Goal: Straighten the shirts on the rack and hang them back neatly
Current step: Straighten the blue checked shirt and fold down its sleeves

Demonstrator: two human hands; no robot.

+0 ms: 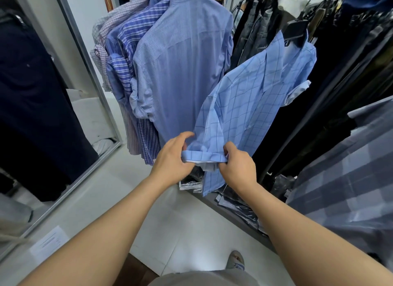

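While the pale checked shirt (244, 107) hangs on one black hanger (296, 33), the left hand (172, 156) and right hand (238, 165) each pinch an end of its folded cuff (204, 156); at least four other shirts (182, 72) hang just to its left.

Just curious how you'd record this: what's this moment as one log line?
step: straightening cuff | left hand: pinches cuff | right hand: pinches cuff | checked shirt: on black hanger

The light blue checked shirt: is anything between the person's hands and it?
Nothing visible. The left hand and the right hand pinch the folded cuff of the light blue checked shirt, one at each end.
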